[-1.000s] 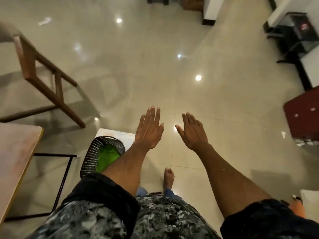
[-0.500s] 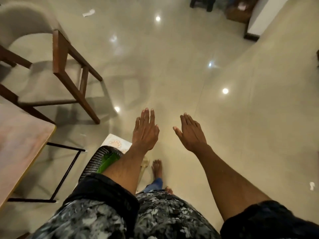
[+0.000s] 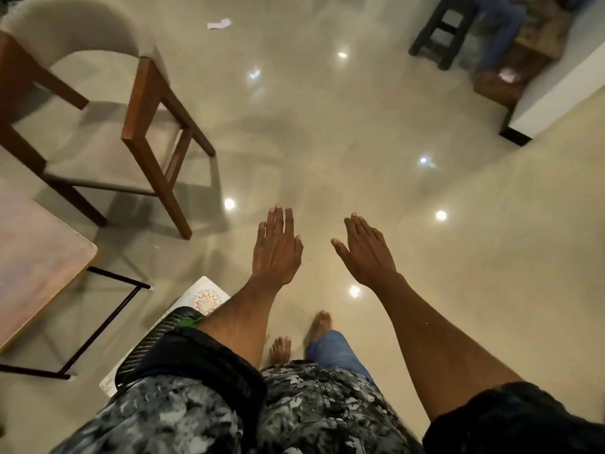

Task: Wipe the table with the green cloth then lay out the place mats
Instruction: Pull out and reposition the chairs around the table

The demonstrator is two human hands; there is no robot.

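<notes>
Seen from the head camera: left hand (image 3: 276,249) and right hand (image 3: 366,253) held out flat over the glossy tile floor (image 3: 327,142), fingers straight and released, grasping nothing, probably because nothing has been picked up yet. Down by the left forearm, a black mesh basket (image 3: 147,345) standing on the floor, with a sliver of green cloth (image 3: 190,322) peeking over its rim. Under the basket, a pale place mat (image 3: 206,298) with a floral medallion, apparently parked there until needed. At far left, the wooden table (image 3: 36,260) corner, within reach, unwiped as far as can be judged. Beyond it, an upholstered wooden chair (image 3: 98,93).
</notes>
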